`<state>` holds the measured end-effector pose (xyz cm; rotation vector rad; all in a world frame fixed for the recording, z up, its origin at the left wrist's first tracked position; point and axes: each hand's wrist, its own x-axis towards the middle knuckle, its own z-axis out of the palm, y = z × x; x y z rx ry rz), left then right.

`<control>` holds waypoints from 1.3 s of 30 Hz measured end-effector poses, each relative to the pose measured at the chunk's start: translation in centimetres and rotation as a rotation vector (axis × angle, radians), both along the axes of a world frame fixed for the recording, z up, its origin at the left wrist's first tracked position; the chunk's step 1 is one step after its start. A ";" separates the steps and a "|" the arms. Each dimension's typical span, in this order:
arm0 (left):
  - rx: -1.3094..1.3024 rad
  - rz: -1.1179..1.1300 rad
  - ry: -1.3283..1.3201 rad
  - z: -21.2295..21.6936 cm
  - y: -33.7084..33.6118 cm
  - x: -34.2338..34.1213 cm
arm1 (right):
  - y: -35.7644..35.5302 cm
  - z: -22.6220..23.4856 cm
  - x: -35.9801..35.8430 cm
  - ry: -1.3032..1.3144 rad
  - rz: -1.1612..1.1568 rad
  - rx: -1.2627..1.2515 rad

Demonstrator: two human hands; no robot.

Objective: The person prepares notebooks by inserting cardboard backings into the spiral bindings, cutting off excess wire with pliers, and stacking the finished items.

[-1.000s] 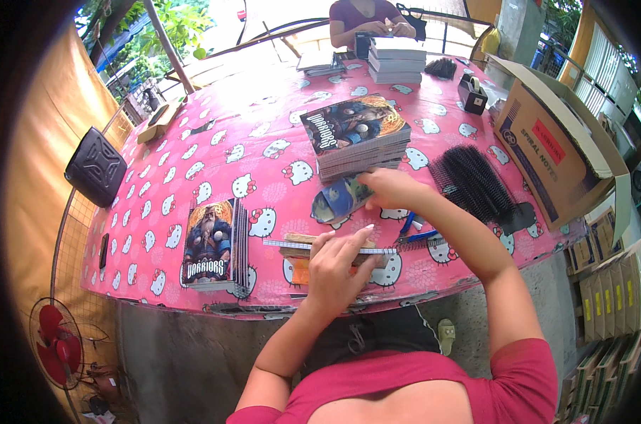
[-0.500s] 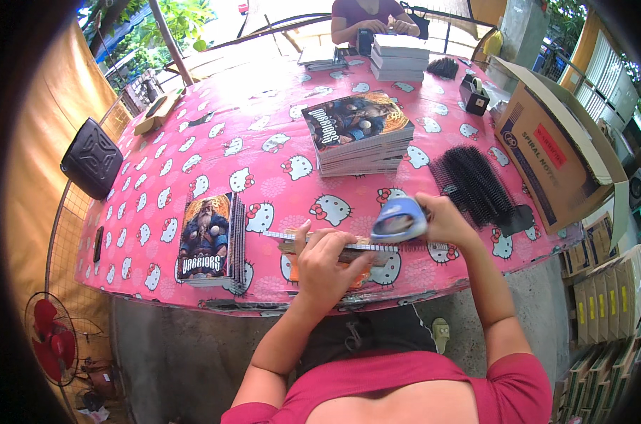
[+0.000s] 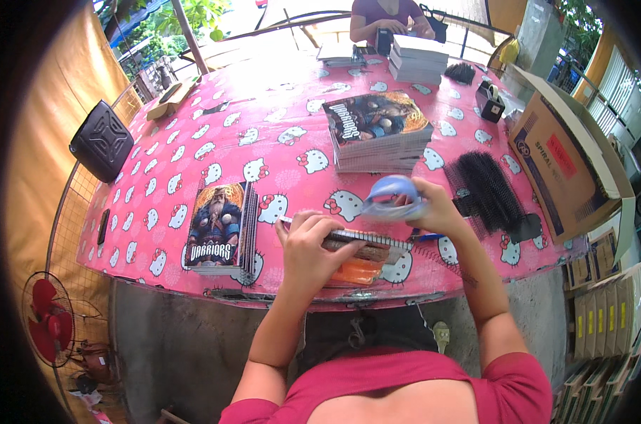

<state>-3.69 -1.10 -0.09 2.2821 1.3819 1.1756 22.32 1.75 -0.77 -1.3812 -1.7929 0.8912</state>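
The punched pad (image 3: 373, 238) lies near the middle of the near edge of the pink worktop (image 3: 143, 226); its long axis runs roughly along that edge, the right end a little closer to it; a thin wire-like coil (image 3: 442, 261) trails from that end toward the near right corner; the left hand (image 3: 310, 244) has its grip closed over the pad's left part, fingers on the far side, thumb on the near; the right hand (image 3: 437, 208) grips a smooth, rounded blue object (image 3: 393, 199), held above the worktop just beyond the pad's right half, its length pointing leftward from the fingers and blurred.

The worktop cover is glossy, with white cat-head prints; a rough brown block (image 3: 368, 251) and a bright orange piece (image 3: 356, 272) show on the pad's near side; bristly black coils (image 3: 486, 194) lie toward the right edge, beside a cardboard box (image 3: 568, 155).

Half a second ago the blue object was over the pad's right end, and is now farther from the near edge; the pad slants more, and the left hand is closer to its left end.
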 end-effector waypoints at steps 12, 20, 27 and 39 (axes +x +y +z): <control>-0.094 -0.002 -0.165 -0.2 1.2 -2.8 | 4.2 -1.2 -2.6 -0.387 0.082 0.193; -0.170 -0.036 -0.321 -1.5 2.1 -4.5 | 4.8 0.8 -5.0 -0.250 0.106 0.070; -0.362 -0.149 -1.043 -3.4 1.9 -5.0 | 4.2 1.2 -7.5 0.152 0.280 -0.023; -0.485 -0.234 -1.173 -2.7 3.0 -5.7 | 2.5 -5.6 -2.0 -0.581 0.085 0.183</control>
